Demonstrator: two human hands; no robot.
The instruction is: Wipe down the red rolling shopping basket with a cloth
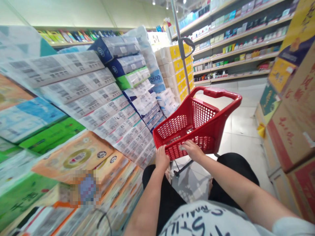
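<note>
A red plastic shopping basket [209, 127] on wheels stands in the aisle before me, with its handle on the far side. My left hand [161, 158] is closed on the basket's near rim at its left corner. My right hand [192, 149] rests on the near rim a little to the right, fingers curled over the edge. The basket's inside looks bare. My knees in dark trousers show below the hands.
Stacked packs of tissue and paper rolls [98, 108] fill the left side, close to my left arm. Cardboard boxes [292, 108] line the right. A metal pole [180, 46] rises behind the basket. Shelves of small goods [236, 42] run along the far right. Pale floor tiles [241, 134] lie between.
</note>
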